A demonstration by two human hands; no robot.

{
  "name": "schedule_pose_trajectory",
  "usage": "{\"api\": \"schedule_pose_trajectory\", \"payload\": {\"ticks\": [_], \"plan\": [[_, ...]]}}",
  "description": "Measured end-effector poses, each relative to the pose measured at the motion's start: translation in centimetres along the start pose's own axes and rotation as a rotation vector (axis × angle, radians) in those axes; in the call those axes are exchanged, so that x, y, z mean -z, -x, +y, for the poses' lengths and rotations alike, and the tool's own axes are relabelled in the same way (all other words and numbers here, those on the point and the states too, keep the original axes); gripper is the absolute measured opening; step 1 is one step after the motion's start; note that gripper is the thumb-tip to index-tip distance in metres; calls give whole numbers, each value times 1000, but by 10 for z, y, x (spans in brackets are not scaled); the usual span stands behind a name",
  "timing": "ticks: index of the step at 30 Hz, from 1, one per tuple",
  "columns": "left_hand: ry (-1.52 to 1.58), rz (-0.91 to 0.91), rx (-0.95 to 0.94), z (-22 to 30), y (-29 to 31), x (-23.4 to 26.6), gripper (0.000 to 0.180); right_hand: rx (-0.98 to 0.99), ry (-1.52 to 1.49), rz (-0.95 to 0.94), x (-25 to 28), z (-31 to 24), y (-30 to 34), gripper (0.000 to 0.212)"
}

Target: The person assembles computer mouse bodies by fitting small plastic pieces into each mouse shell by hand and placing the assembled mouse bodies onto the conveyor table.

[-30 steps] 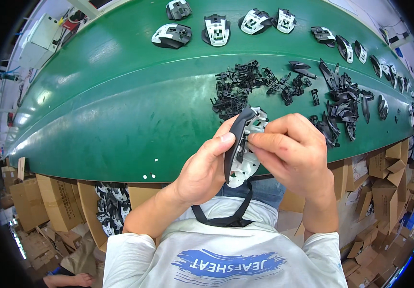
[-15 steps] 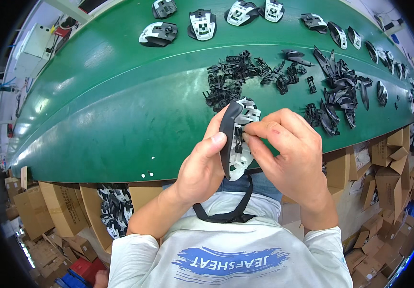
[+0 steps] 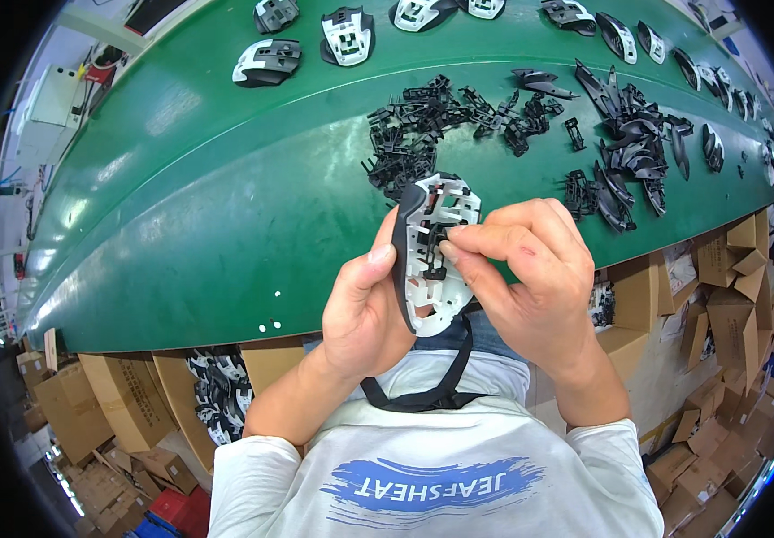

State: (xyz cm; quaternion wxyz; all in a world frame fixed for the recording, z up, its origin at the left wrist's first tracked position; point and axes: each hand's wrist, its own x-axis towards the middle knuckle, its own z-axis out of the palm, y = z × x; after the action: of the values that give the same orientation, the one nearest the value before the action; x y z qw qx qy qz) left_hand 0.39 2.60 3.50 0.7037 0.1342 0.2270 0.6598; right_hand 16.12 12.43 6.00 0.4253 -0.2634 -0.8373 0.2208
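My left hand [image 3: 360, 309] is closed round the black outer side of a computer mouse shell [image 3: 423, 300], holding it upright over the table's near edge. The shell's white, ribbed inside faces right. A small black plastic bracket [image 3: 432, 260] sits within the shell. Thumb and forefinger of my right hand [image 3: 535, 269] are pinched together on the bracket's right side; the fingertips hide part of it. Beyond the shell lies a heap of similar black brackets [image 3: 405, 143] on the green table [image 3: 208, 224].
To the right is a pile of black curved side pieces [image 3: 634, 152]. More mouse shells [image 3: 348, 38] stand along the far side. Open cardboard boxes [image 3: 118, 399] line the near edge, one holding shells [image 3: 221, 394]. Small white bits [image 3: 263, 328] lie at the near left.
The shell has turned so more of its white inside shows, and it has shifted slightly left with my left hand. My right fingertips stay at the bracket. The whole view has shifted a little.
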Motion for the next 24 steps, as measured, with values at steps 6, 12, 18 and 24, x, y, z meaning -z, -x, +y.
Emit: {"api": "schedule_pose_trajectory", "payload": {"ticks": [6, 12, 18, 24], "plan": [[-103, -1, 49, 3, 2, -7, 73, -1, -19, 1, -2, 1, 8, 27], [-29, -4, 63, 1, 3, 4, 74, -1, 90, -97, 6, -3, 5, 28], [-124, -30, 72, -1, -1, 2, 73, 53, 114, -62, 0, 4, 13, 28], [-101, 43, 59, -6, 3, 7, 72, 59, 143, -141, 1, 2, 12, 30]]}}
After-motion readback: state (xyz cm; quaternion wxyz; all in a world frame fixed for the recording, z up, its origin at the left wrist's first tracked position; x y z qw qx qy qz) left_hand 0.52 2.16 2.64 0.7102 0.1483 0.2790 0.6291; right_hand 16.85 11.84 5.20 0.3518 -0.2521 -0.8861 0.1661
